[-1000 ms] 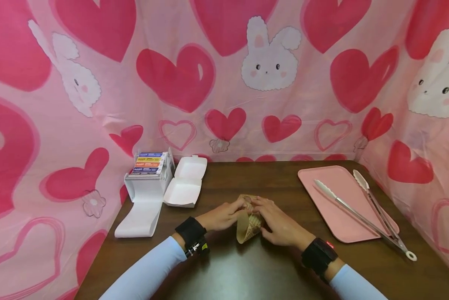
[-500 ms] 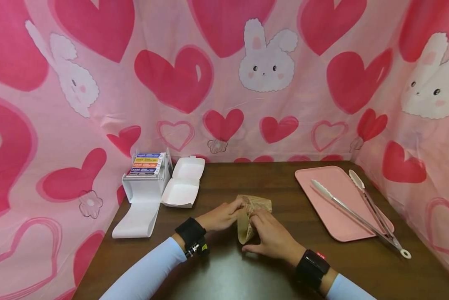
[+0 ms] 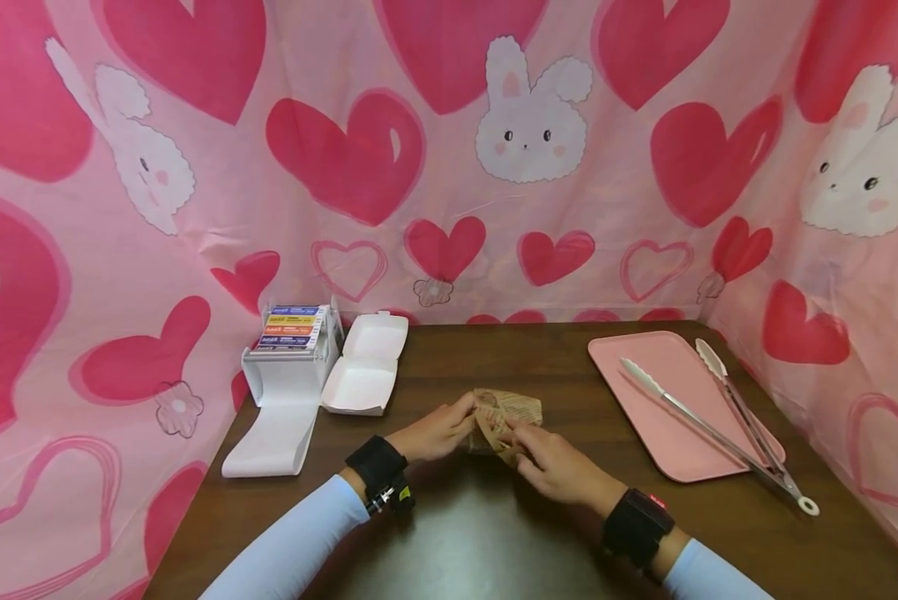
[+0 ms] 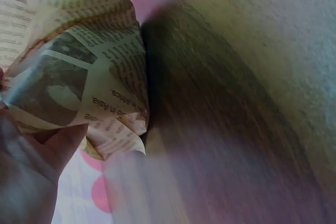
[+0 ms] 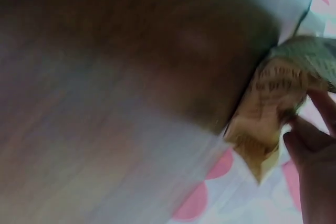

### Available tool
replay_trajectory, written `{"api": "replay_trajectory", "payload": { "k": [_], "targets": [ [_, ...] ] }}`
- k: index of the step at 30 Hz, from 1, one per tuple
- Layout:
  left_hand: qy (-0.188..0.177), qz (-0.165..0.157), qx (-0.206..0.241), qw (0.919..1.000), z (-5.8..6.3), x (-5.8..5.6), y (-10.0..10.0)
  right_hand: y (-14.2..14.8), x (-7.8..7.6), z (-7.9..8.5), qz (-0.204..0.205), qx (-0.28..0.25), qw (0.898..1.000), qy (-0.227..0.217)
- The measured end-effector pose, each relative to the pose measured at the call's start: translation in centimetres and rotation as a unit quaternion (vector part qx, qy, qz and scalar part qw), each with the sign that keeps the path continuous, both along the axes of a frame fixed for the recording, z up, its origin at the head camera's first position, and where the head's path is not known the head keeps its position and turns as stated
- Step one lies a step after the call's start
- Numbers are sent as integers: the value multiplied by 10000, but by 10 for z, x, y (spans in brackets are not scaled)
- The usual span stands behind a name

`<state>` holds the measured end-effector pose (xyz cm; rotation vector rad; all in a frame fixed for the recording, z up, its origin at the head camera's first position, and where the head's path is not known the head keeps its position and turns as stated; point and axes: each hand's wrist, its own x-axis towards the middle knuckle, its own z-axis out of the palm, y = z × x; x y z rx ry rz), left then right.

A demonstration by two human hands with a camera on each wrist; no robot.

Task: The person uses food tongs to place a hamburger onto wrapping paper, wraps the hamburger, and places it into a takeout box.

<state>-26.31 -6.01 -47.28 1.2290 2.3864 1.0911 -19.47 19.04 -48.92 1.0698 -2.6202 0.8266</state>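
Observation:
A newsprint-patterned sheet of wrapping paper (image 3: 522, 407) lies folded into a bundle at the middle of the table; what is inside is hidden. My left hand (image 3: 436, 432) holds the bundle's left side, and in the left wrist view the thumb lies along the printed paper (image 4: 113, 72). At the near right side, my right hand (image 3: 565, 469) pinches a folded edge of the paper. The right wrist view has the thumb and fingers close together at this edge, with a pointed corner of the paper (image 5: 257, 156) sticking out below them.
Tongs (image 3: 719, 442) lie across a pink tray (image 3: 662, 354) on the right. An open white carton (image 3: 362, 379) stands at the back left, beside a white dispenser (image 3: 287, 375) holding several coloured boxes. A heart-printed cloth (image 3: 449, 292) hangs behind the dark wooden table (image 3: 449, 542).
The near flap of paper, which stood up toward me, has folded in over the bundle. My right hand first drew left across the paper, then shifted slightly back to the right.

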Motion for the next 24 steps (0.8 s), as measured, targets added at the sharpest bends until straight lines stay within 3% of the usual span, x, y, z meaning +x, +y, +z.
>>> {"api": "replay_trajectory", "payload": {
  "k": [5, 11, 17, 24],
  "targets": [
    [-38, 10, 88, 10000, -3, -3, -3, 12, -9, 0, -95, -691, 9947, -761],
    [-46, 122, 141, 9998, -6, -6, -3, 23, -17, 0, -284, -1029, 9870, -1200],
    [332, 440, -61, 9985, -7, -5, 1, 25, -20, 4, -460, -1106, 9790, -1649],
    [803, 672, -237, 9942, -9, -3, 4, 26, -22, 3, -284, -1283, 9719, -1952]
  ]
}}
